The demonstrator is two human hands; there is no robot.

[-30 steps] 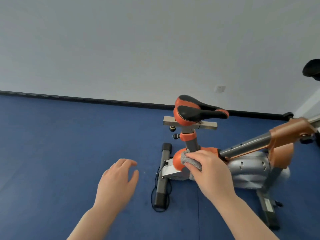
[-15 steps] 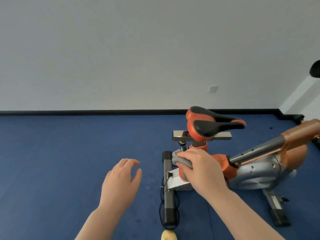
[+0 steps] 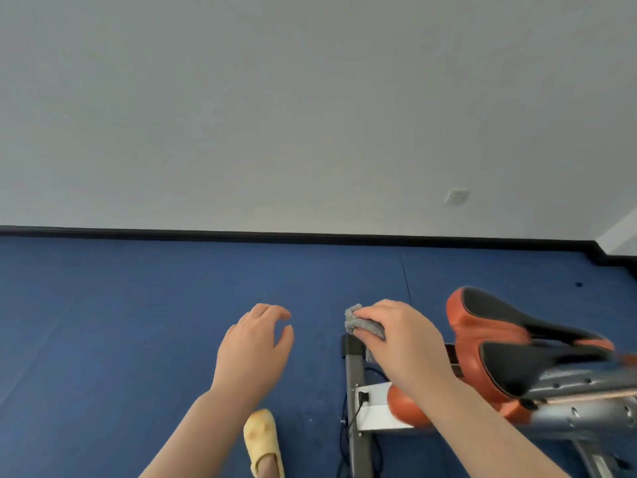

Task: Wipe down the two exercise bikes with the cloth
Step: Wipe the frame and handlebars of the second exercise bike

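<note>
An orange and silver exercise bike [image 3: 406, 407] stands at the lower right, its orange and black saddle [image 3: 496, 326] blurred by motion. My right hand [image 3: 403, 343] grips a bunched grey cloth [image 3: 362, 324] just above the far end of the bike's dark rear floor bar [image 3: 355, 367], left of the saddle. Whether the cloth touches the bar I cannot tell. My left hand [image 3: 253, 350] hovers over the blue floor to the left, fingers loosely curled, holding nothing. Only one bike is in view.
Blue floor mat [image 3: 138, 322] spreads left and back to a black baseboard [image 3: 275, 234] under a white wall. My foot in a yellow slipper [image 3: 262, 443] stands near the bottom, left of the bar. A black cable [image 3: 348, 426] hangs by the bike's white panel.
The view has swung left and closer, pushing the bike to the right edge. My right hand with the cloth has come off the orange frame below the saddle and moved left toward the rear bar's end.
</note>
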